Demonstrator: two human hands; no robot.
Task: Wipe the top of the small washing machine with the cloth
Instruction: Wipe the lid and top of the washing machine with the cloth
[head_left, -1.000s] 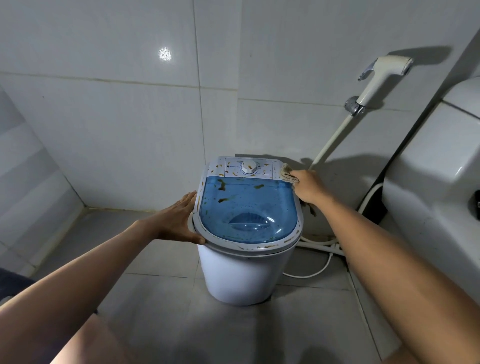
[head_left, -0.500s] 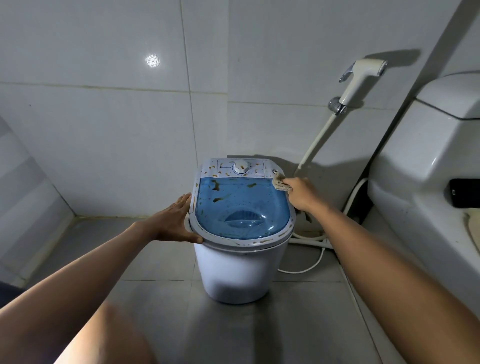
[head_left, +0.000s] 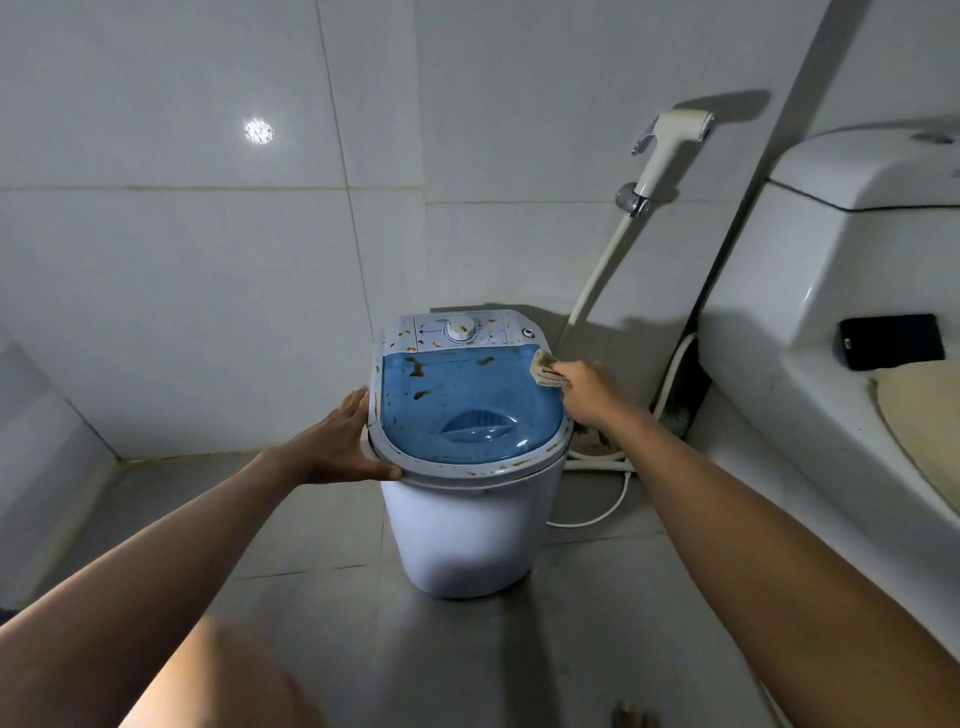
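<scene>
A small white washing machine (head_left: 467, 530) stands on the grey floor, with a see-through blue lid (head_left: 467, 410) and a white control panel (head_left: 462, 330) carrying a dial. Brown and orange stains dot the lid, panel and rim. My right hand (head_left: 589, 392) grips a beige cloth (head_left: 545, 370) pressed on the lid's right rear edge. My left hand (head_left: 340, 441) lies flat against the machine's left rim, fingers spread, thumb under the front edge.
A white toilet (head_left: 810, 322) fills the right side, with a dark phone (head_left: 891, 340) and a beige mat on it. A bidet sprayer (head_left: 670, 145) hangs on the tiled wall; its hose and a white cable run down behind the machine.
My right hand has drawn the cloth from the panel's right corner forward along the right edge of the lid. The left hand stays on the left rim.
</scene>
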